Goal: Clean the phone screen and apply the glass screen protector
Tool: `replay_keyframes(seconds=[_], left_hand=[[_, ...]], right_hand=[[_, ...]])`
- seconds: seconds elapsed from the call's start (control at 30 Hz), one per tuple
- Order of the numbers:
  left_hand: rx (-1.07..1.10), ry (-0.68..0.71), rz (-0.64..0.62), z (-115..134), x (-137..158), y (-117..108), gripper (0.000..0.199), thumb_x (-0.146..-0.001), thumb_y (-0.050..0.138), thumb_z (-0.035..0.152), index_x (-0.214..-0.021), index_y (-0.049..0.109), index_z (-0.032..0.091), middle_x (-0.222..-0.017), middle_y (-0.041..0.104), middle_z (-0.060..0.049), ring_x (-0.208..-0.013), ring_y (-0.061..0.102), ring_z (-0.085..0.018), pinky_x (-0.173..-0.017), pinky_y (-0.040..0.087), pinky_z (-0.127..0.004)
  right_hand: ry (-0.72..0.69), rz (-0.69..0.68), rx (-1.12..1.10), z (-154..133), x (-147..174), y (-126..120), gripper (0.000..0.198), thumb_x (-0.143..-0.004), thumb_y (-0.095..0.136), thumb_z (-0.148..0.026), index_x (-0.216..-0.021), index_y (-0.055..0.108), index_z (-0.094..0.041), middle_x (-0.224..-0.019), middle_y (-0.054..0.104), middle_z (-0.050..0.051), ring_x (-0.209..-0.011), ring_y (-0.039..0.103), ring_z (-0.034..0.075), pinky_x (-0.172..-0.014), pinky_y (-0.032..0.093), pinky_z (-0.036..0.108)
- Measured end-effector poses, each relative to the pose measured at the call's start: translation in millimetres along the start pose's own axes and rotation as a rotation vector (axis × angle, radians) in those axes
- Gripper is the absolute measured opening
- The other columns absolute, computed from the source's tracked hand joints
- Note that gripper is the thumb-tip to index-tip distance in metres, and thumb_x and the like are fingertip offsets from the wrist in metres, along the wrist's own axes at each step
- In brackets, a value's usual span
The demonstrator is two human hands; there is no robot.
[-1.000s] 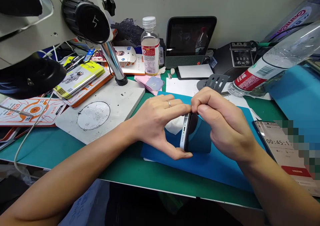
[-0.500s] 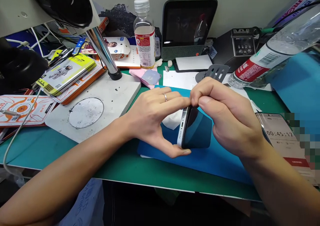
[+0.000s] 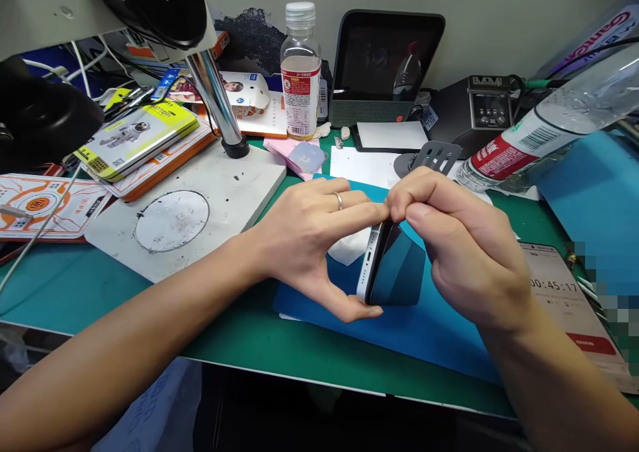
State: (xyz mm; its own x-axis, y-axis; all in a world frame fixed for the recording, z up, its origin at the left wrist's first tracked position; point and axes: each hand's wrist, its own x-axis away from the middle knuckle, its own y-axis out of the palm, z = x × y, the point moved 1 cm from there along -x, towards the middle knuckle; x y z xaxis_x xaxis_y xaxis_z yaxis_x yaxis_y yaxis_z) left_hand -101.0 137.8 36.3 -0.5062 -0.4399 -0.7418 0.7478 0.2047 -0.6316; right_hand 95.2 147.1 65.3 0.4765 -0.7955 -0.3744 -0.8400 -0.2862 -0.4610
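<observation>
A phone (image 3: pixel 398 273) with a pale frame and dark glossy screen stands tilted on edge over the blue mat (image 3: pixel 319 312). Its port and speaker holes face left. My left hand (image 3: pixel 309 232), with a ring on one finger, grips it between the thumb below and fingertips above. At the upper corner, my right hand (image 3: pixel 464 259) is closed in a pinch against the phone's edge, close to the left fingertips. What the right fingers pinch is hidden. A dark line runs between frame and screen near that corner. Behind the phone lies a crumpled white cloth or tissue (image 3: pixel 349 247).
On the right, a second phone (image 3: pixel 559 312) shows a timer, and a large water bottle (image 3: pixel 514 146) leans. A drink bottle (image 3: pixel 300 92) and a tablet-like display (image 3: pixel 384 59) stand behind. Left are a metal-post stand (image 3: pixel 239 192) and stacked boxes (image 3: pixel 142 139).
The view has shifted slightly, so the scene sits a little differently in frame. Both hands keep the same hold at the phone, with hardly any visible movement.
</observation>
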Motion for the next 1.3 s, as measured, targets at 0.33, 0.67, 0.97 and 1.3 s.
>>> replay_keyframes(seconds=[0.33, 0.67, 0.97, 1.3], left_hand=[[-0.022, -0.011, -0.032, -0.6, 0.6, -1.0, 0.064, -0.072, 0.063, 0.077, -0.101, 0.063, 0.020, -0.074, 0.066, -0.002, -0.062, 0.048, -0.019, -0.057, 0.039, -0.036], [-0.051, -0.014, -0.044, -2.4, 1.5, -2.1, 0.066, -0.072, 0.061, 0.079, -0.101, 0.064, 0.019, -0.075, 0.066, -0.002, -0.067, 0.053, -0.021, -0.060, 0.041, -0.037], [-0.084, 0.005, -0.059, -3.8, 2.0, -1.3, 0.068, -0.073, 0.059, 0.081, -0.103, 0.062, 0.019, -0.074, 0.062, -0.002, -0.068, 0.054, -0.022, -0.058, 0.038, -0.037], [-0.106, -0.010, -0.069, -3.8, 2.0, -1.0, 0.067, -0.071, 0.058, 0.080, -0.100, 0.062, 0.019, -0.075, 0.063, -0.003, -0.067, 0.052, -0.022, -0.057, 0.037, -0.037]], right_hand=[[0.005, 0.003, -0.107, 2.2, -1.6, 2.1, 0.021, -0.099, 0.049, -0.014, -0.085, 0.061, -0.025, -0.085, 0.052, 0.003, -0.081, 0.048, 0.020, -0.071, 0.038, 0.037], [0.033, 0.011, -0.122, 2.4, -2.2, 4.3, 0.020, -0.099, 0.051, -0.020, -0.086, 0.063, -0.028, -0.086, 0.052, 0.004, -0.080, 0.047, 0.024, -0.069, 0.036, 0.039], [0.062, -0.001, -0.145, 3.3, -2.4, 2.9, 0.020, -0.099, 0.052, -0.020, -0.086, 0.065, -0.028, -0.085, 0.052, 0.003, -0.076, 0.047, 0.023, -0.068, 0.035, 0.039], [0.057, 0.016, -0.121, 1.8, -1.0, 1.0, 0.021, -0.098, 0.055, -0.017, -0.085, 0.068, -0.028, -0.083, 0.057, 0.003, -0.079, 0.051, 0.022, -0.069, 0.038, 0.039]])
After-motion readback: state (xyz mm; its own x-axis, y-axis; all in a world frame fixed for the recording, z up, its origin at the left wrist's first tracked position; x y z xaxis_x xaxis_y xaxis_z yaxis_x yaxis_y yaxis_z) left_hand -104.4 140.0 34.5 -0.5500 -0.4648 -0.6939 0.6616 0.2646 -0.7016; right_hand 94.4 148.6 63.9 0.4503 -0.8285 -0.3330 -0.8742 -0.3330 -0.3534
